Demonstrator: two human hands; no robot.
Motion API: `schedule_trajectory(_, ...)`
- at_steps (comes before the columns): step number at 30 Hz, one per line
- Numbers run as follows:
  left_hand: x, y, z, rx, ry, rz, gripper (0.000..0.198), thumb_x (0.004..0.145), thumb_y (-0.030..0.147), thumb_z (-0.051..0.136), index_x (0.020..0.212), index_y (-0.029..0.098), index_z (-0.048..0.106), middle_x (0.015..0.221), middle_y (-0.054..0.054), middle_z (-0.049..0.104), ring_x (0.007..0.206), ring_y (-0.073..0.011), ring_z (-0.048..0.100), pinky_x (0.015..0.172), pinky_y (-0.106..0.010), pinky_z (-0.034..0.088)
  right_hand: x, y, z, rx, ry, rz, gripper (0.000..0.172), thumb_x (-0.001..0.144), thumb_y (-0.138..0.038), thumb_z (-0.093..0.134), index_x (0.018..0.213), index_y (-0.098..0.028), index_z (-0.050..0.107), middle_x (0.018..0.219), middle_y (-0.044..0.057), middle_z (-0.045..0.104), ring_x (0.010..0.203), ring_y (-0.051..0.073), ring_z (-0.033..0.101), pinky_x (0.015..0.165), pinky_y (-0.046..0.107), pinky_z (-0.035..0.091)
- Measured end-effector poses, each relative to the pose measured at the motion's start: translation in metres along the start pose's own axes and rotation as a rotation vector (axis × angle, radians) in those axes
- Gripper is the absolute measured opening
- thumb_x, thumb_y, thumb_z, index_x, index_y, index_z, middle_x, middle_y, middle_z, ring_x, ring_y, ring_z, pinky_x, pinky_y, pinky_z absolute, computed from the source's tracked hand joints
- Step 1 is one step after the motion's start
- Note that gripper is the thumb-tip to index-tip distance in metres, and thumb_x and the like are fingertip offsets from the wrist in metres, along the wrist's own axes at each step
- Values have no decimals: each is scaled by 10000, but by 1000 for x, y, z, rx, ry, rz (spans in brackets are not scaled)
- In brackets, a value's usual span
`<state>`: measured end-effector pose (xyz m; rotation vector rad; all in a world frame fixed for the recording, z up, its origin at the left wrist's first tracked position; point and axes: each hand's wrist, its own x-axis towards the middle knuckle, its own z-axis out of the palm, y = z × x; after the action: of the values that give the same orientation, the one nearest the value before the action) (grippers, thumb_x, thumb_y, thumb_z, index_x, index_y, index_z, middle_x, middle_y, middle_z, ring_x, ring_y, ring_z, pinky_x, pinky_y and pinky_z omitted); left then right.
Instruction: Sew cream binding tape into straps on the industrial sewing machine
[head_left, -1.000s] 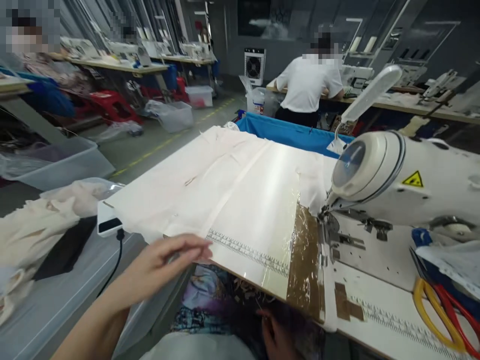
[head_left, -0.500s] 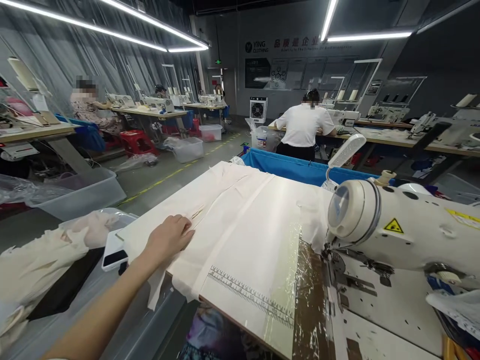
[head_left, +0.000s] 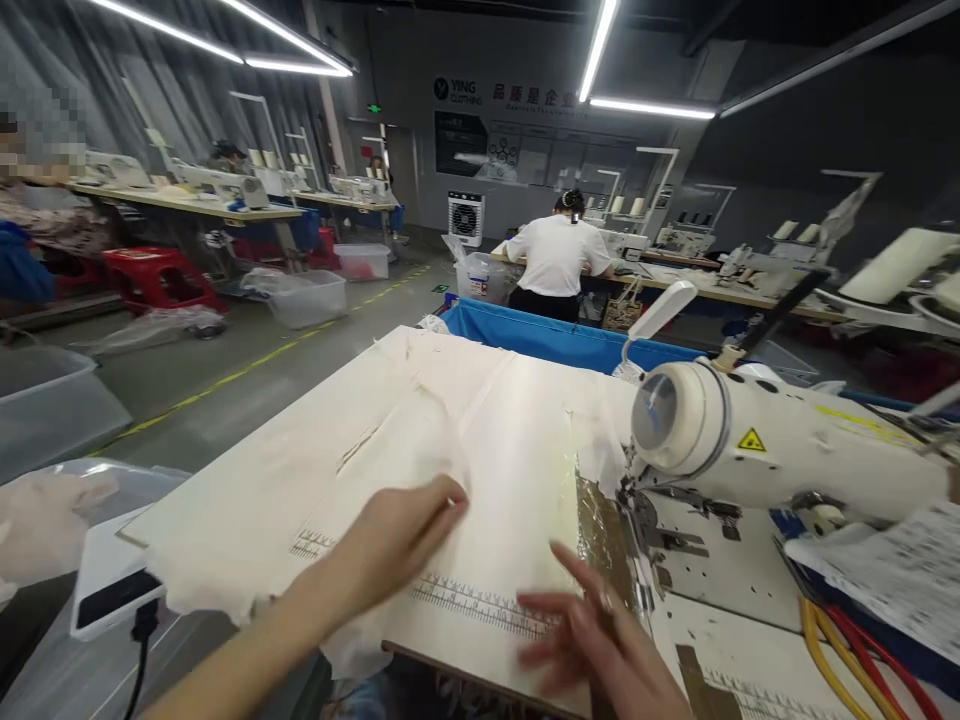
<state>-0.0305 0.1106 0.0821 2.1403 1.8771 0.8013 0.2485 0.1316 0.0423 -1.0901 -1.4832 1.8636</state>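
My left hand (head_left: 409, 530) is closed, thumb and fingers pinched on the edge of a thin off-white fabric piece (head_left: 405, 430) lying over the white table board. The fabric is rumpled and folded around the pinch, and part of it hangs over the board's front edge. My right hand (head_left: 600, 635), blurred by motion, has its fingers apart and holds nothing. It hovers above the printed ruler strip (head_left: 480, 603) near the front edge. A white sewing machine (head_left: 765, 430) stands to the right, its needle area beyond my right hand.
A blue cloth bin (head_left: 525, 335) lies behind the board. Yellow- and red-handled tools (head_left: 840, 650) and a printed sheet (head_left: 892, 570) are at the right. On the left are a white device with a cable (head_left: 112, 580) and pale cloth (head_left: 52, 525). A co-worker (head_left: 559, 255) sits ahead.
My left hand has moved right across the board and now pinches the fabric's edge, dragging it into folds. My right hand has come into view. The camera view has turned right.
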Motion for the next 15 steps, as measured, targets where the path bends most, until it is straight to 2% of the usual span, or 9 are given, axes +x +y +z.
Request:
schedule_trajectory(2, 0, 31, 35, 14, -72, 212, 277, 1014, 319, 313, 963, 248, 576, 656, 6, 664, 550, -170, 624, 526, -269, 413, 26, -19, 6, 156, -30, 21, 790, 826, -670, 697, 1485, -307, 454, 1236, 107, 704, 962, 273, 739, 833, 450, 593)
schedule_trajectory(3, -1, 46, 56, 26, -114, 315, 233, 1000, 298, 361, 964, 243, 585, 688, -9, 677, 570, -175, 629, 537, -277, 431, 38, -25, 9, 178, -29, 27, 771, 786, -636, 761, 1434, -295, 520, 1128, 84, 737, 908, 249, 746, 805, 408, 588)
schedule_trajectory(4, -4, 60, 78, 43, -153, 406, 184, 975, 266, 416, 963, 232, 596, 755, -37, 699, 629, -185, 647, 578, -289, 466, 47, -28, 12, 209, -53, 20, 696, 782, -602, 783, 1359, -260, 596, 1036, 72, 751, 896, 226, 738, 809, 368, 575)
schedule_trajectory(5, -8, 72, 99, 67, -190, 500, 140, 944, 257, 476, 926, 221, 610, 790, -70, 706, 673, -204, 657, 615, -313, 495, 54, -29, 14, 233, -38, -1, 633, 730, -596, 824, 1228, -232, 683, 895, 42, 743, 771, 207, 729, 724, 340, 575)
schedule_trajectory(7, -17, 88, 133, 47, -276, 643, 157, 910, 312, 568, 784, 226, 601, 629, -50, 643, 534, -189, 582, 515, -316, 465, 55, -25, 12, 250, -2, -39, 519, 660, -585, 869, 991, -201, 756, 696, -17, 656, 576, 153, 638, 585, 293, 542)
schedule_trajectory(8, -21, 92, 142, -28, -329, 738, 196, 920, 359, 585, 770, 233, 600, 601, -27, 624, 493, -163, 548, 471, -295, 438, 50, -21, 8, 252, 31, -53, 477, 653, -573, 875, 929, -201, 762, 665, -33, 615, 529, 131, 584, 534, 274, 516)
schedule_trajectory(10, -24, 92, 139, -144, -315, 797, 210, 950, 403, 562, 822, 244, 612, 641, -15, 639, 537, -149, 565, 475, -269, 440, 30, -11, -7, 257, 128, -61, 394, 700, -538, 856, 918, -222, 766, 684, -37, 579, 528, 112, 520, 491, 239, 473)
schedule_trajectory(14, 5, 63, 83, -295, -100, 513, 262, 1019, 290, 369, 1060, 218, 617, 950, -93, 700, 852, -184, 649, 735, -300, 551, -26, 5, -43, 204, 369, -24, 387, 714, -563, 838, 921, -242, 773, 699, -14, 559, 596, 140, 496, 532, 240, 450)
schedule_trajectory(15, 19, 54, 72, -283, -29, 458, 299, 1025, 256, 329, 1012, 203, 623, 961, -101, 695, 863, -184, 648, 740, -305, 559, -39, 8, -49, 161, 415, -17, 399, 708, -586, 831, 909, -246, 777, 710, -3, 571, 622, 156, 505, 558, 251, 456)
